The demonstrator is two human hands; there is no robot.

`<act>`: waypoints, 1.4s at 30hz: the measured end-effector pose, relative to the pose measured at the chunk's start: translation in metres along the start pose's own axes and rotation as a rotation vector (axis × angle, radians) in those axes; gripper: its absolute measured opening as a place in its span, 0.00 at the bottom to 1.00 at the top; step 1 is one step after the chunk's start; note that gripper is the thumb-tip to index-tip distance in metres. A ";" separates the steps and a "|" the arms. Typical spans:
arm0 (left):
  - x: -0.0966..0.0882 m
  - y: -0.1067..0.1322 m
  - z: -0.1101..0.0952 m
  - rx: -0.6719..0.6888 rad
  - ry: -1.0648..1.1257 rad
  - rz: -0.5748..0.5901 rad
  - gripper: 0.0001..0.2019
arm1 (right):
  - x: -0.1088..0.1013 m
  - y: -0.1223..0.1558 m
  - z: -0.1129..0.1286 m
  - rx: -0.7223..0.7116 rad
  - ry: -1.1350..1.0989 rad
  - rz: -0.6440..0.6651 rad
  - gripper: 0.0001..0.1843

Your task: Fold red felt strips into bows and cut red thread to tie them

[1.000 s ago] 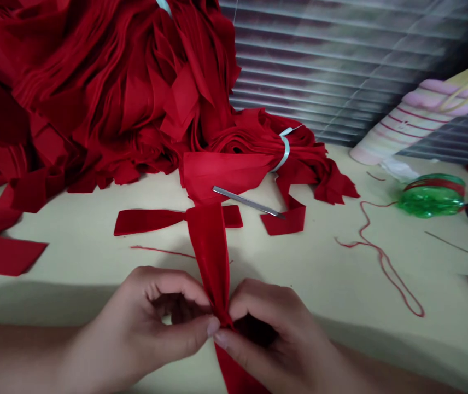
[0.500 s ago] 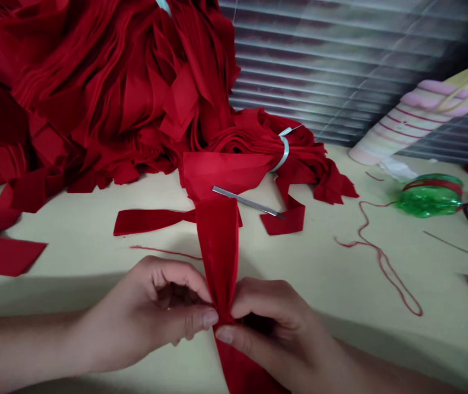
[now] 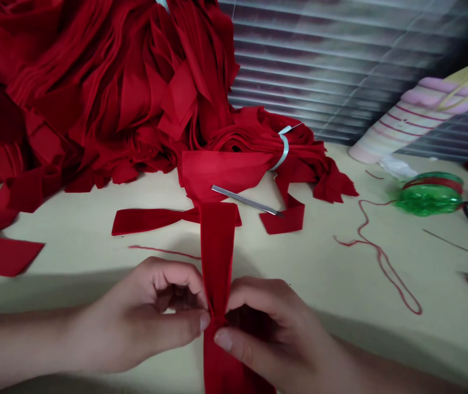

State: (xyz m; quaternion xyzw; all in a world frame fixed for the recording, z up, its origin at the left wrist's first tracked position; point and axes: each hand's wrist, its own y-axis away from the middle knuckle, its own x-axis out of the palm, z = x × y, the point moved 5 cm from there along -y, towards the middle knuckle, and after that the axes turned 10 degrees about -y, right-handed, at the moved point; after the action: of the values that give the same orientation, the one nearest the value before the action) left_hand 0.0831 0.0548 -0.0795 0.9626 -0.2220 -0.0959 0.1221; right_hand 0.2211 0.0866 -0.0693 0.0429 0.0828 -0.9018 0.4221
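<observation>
A red velvet-like ribbon bow (image 3: 218,246) stands upright between my hands, gathered at a narrow waist. My left hand (image 3: 152,312) pinches the gathered waist from the left, thumb and forefinger at its edge. From the other side my right hand (image 3: 275,323) grips the same spot, its thumb lying across the front of the ribbon. The lower part of the ribbon hangs down past the bottom of the view. Just beyond lies a second pinched red ribbon piece (image 3: 152,220), partly hidden behind the bow. A red thread (image 3: 160,251) rests on the table near my left hand.
Heaped red ribbon strips (image 3: 94,98) fill the back left, beside a bundle bound with a pale tie (image 3: 284,153). A thin metal tool (image 3: 244,200) lies near it. To the right are a green spool (image 3: 428,194), loose red thread (image 3: 381,257) and a pink-white cylinder (image 3: 406,120). Blinds hang behind.
The bow has turned slightly and now stands straighter, its upper loop looking narrower. My left thumb has drawn back a little to the left; both hands stay at the waist.
</observation>
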 end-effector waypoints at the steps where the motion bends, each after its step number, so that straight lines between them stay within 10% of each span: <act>1: 0.000 0.000 0.000 0.006 -0.006 -0.007 0.06 | -0.001 0.000 0.000 -0.001 0.000 -0.009 0.01; 19: 0.002 0.001 -0.004 0.114 0.166 0.013 0.03 | -0.003 -0.001 0.009 -0.081 0.007 0.197 0.06; 29: -0.003 -0.001 -0.004 0.016 0.065 -0.026 0.05 | -0.007 0.005 -0.011 0.072 -0.032 -0.074 0.06; 42: 0.004 0.005 -0.004 0.104 -0.286 0.011 0.05 | 0.000 0.002 -0.001 0.028 -0.047 -0.078 0.08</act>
State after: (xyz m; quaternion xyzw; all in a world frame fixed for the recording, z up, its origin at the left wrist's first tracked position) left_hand 0.0852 0.0496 -0.0747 0.9430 -0.2469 -0.2195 0.0397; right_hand 0.2231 0.0855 -0.0704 0.0246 0.0618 -0.9194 0.3878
